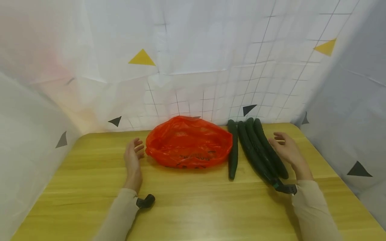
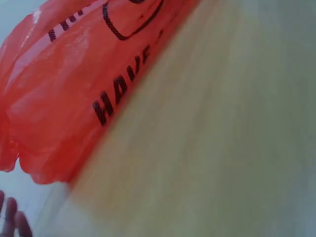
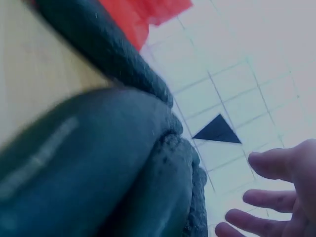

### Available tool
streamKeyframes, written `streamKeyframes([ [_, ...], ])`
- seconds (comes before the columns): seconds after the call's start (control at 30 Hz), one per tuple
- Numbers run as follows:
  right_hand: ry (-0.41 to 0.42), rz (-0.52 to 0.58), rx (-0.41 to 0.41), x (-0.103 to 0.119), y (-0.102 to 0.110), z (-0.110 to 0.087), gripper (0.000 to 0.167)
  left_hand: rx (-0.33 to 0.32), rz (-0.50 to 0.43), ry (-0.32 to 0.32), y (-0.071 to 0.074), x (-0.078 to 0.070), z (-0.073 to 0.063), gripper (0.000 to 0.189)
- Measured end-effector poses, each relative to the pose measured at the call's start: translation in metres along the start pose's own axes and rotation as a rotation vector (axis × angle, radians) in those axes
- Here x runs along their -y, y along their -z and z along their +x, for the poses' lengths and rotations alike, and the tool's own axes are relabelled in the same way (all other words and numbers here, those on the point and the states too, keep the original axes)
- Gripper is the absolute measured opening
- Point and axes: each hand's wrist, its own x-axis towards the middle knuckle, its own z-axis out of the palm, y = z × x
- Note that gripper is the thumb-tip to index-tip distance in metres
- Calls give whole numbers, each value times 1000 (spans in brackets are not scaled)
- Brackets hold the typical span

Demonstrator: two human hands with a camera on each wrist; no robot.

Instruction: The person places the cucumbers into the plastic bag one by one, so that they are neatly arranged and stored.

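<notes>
A red plastic bag (image 1: 190, 144) with black print lies on the table, its mouth spread wide. Just left of it is my left hand (image 1: 133, 160), fingers relaxed and holding nothing; only its fingertips (image 2: 9, 217) enter the left wrist view. To the bag's right, one cucumber (image 1: 233, 150) lies by itself, touching or very near the bag's edge. Several more cucumbers (image 1: 260, 150) lie side by side further right. My right hand (image 1: 287, 149) hovers beside the outermost of these, its fingers loosely bent around nothing. In the right wrist view, the cucumbers (image 3: 89, 148) appear close up, left of the hand.
The wooden table (image 1: 196, 204) ends at a white sheet wall (image 1: 193, 50) with grid lines and triangle markers. More sheeting (image 1: 356, 110) closes the right side, and the left likewise. A small black wrist camera (image 1: 146, 201) sits on the left sleeve, another (image 1: 284, 188) on the right.
</notes>
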Motion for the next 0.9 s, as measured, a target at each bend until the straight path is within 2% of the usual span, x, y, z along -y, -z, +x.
streamKeyframes([
  [0.1,-33,-8,8,-3,-1,5,71,-57,-83,-38,-6,4,3,41],
  [0.17,-36,-22,13,-4,-2,8,70,-64,-110,-69,-10,5,4,40],
  [0.4,-30,-78,34,-11,-7,21,67,39,3,-113,-19,6,-1,38],
  [0.57,-17,-106,77,-14,-10,27,68,72,-5,-132,-25,-3,-9,38],
  [0.7,-49,-81,130,-15,-13,28,71,120,31,-160,-27,-7,-16,41],
  [0.8,-68,-64,140,-16,-16,27,72,139,42,-190,-27,-5,-17,43],
  [0.9,-67,-68,127,-16,-17,27,72,128,57,-234,-26,7,-8,45],
])
